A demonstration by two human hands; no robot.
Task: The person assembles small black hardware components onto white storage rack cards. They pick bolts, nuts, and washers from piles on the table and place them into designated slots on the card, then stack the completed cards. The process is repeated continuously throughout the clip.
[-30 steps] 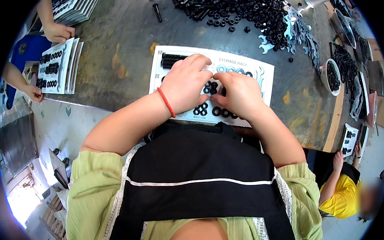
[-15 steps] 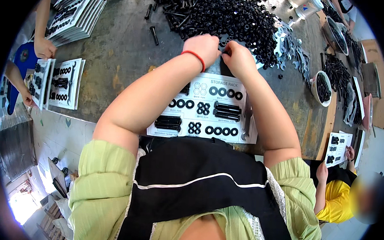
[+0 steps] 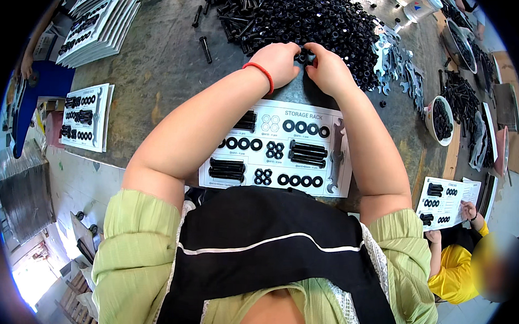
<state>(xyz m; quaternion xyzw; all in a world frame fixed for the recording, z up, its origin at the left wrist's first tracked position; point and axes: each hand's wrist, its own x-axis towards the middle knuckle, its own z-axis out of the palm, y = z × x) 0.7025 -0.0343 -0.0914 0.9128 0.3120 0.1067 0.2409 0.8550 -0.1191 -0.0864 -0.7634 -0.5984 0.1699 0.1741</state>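
My left hand [image 3: 277,66] and my right hand [image 3: 332,71] meet at the near edge of the nut heap, fingers curled. Small black nuts [image 3: 302,58] show between their fingertips; the exact hold of each finger is partly hidden. Below my wrists lies a white printed card [image 3: 343,186], partly covered by my left forearm. Mounted on it are black bolts [image 3: 308,153], washers [image 3: 300,180], nuts [image 3: 263,176] and a grey open-end wrench [image 3: 335,159]. One upper section shows only printed nut outlines [image 3: 270,123].
A big heap of black nuts [image 3: 329,32] and bolts [image 3: 236,22] covers the far table. Wrenches [image 3: 385,63] and a bowl of black parts [image 3: 439,120] lie right. Filled cards [image 3: 97,30] are stacked left. A co-worker at right holds a card [image 3: 443,202].
My fingertips have parted slightly, and nuts now show between them. At left, a co-worker's hands have moved away from the nearer cards. The right co-worker's card has shifted leftward.
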